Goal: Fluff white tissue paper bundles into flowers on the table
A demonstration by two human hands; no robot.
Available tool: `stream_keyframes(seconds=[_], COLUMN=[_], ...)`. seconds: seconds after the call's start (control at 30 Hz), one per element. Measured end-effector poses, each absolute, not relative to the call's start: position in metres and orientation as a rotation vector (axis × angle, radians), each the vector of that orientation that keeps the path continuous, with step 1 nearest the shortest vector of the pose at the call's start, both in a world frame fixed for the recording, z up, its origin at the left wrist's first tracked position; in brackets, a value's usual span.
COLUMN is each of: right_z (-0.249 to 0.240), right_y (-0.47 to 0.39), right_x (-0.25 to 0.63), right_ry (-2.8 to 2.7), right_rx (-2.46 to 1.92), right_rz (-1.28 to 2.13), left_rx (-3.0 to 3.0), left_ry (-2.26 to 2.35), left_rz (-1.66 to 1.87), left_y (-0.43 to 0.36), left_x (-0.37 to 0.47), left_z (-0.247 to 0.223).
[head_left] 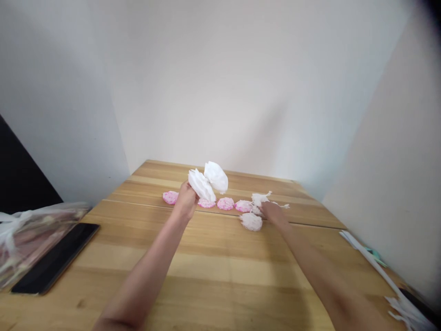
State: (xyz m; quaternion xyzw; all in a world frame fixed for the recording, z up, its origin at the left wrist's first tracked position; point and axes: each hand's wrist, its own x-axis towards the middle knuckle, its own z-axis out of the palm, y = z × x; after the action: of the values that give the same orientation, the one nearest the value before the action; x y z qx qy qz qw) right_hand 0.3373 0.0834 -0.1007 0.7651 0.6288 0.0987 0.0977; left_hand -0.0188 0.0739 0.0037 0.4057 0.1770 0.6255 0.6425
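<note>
My left hand (187,200) is raised over the far part of the table, closed on a white gathered tissue-paper piece (201,185) with two puffed lobes. A row of pink-and-white ruffled paper flowers (225,203) lies beneath and beside it, one partly hidden behind that hand. At the right end of the row, my right hand (272,212) is closed on a white frayed paper piece (260,198) with thin strands; its fingertips are partly hidden. Just in front of it rests a white ruffled paper flower (251,221).
On the left side of the wooden table (213,266) lie a black flat device (57,257) and a clear plastic bag (31,239) with pinkish contents. White strips (372,262) and frayed white paper (404,310) lie along the right edge. Walls stand behind and beside the table.
</note>
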Motion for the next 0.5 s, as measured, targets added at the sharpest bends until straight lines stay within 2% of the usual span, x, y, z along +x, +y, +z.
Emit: stream_keyframes(seconds=[0.3,0.5], right_z=[-0.058,-0.093], right_y=[0.040,0.004], right_x=[0.346,0.297], right_ry=[1.988,2.392], right_rx=[2.394,2.203], right_rz=[0.403,0.245], left_rx=[0.915,0.920], left_ry=[0.410,0.402], left_rz=[1.453,1.438], left_y=[0.080,0.075], left_x=[-0.021,-0.019], left_z=[0.001,0.002])
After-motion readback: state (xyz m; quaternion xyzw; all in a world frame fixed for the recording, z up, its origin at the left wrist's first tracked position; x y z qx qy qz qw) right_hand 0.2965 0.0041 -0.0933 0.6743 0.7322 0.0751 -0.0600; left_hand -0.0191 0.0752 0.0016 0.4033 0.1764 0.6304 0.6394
